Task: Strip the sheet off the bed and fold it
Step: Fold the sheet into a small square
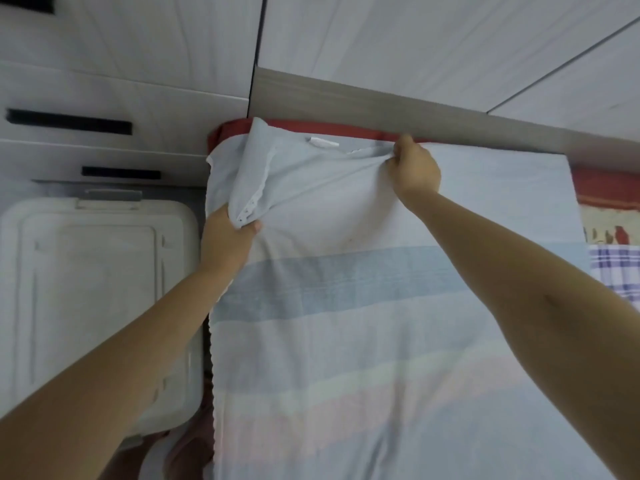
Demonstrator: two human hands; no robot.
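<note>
- pale blue striped fabric sheet [381, 341] lies spread over the bed and fills the middle and lower view; wide blue, white and pink bands run across it.
- The sheet's far left corner is turned back over itself, scalloped hem showing; small white tag [323, 143] sits near the far edge.
- left hand [228, 237]: grip clamped on the turned-back corner at the bed's left edge, thumb on top, fingers hidden under the cloth.
- right hand [414, 168]: grip pinched tight on the sheet's far edge, creases running into it, just beside the grey-brown wooden headboard rail [450, 119].
- red mattress cover [311, 127] shows as a thin strip between the sheet's far edge and the rail; more of it shows at right, past the sheet's side.
- blue-and-white checked cloth [616, 271] at the right border, beside the sheet.
- white plastic storage box lid [97, 289] left of the bed, near the left forearm.
- white drawer fronts with black slot handles [69, 121] beyond the box, upper left.
</note>
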